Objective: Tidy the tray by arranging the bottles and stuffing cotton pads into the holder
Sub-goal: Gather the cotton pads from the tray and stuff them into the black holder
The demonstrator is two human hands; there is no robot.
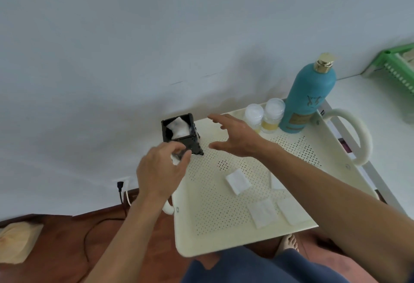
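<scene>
The bottles [311, 99] stand grouped in the far corner of the tray [212, 215]. The holder [190, 144] is part-filled; four pads [237, 180] lie loose. The left hand [160, 170] pinches another beside the holder, and the right hand [237, 135] hovers with fingers spread.

Matt perforated cream tray [224, 233], soft white cotton pads [238, 181], glossy teal bottle [311, 94].

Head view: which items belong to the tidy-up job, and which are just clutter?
Job: tray, black holder, loose cotton pads, teal bottle, two small bottles, left hand pinching a pad, right hand spread above the tray.

Clutter: green rack, wall plug, cushion.
</scene>
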